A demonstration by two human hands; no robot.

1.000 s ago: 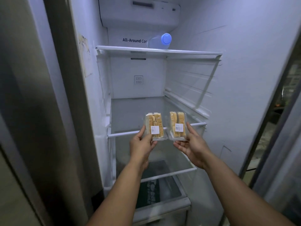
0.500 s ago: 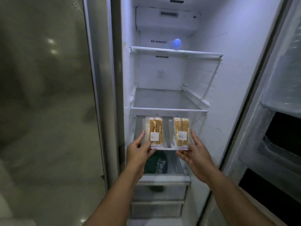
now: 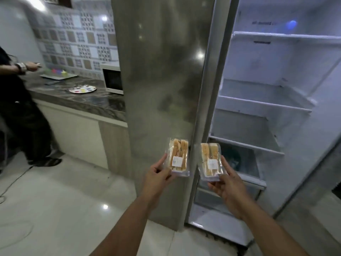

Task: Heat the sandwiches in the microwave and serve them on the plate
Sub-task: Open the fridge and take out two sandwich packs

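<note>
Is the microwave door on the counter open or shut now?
Shut. The microwave shows its dark door flat against the white front, beside the closed fridge door. Whether it is running, I cannot tell.

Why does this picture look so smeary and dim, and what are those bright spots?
Head view: the whole frame is softened by motion blur, so the lettering inside the open white fridge is unreadable; ceiling lights glare off the steel fridge door and the glossy white floor tiles; wide-angle distortion bends the edges.
</note>
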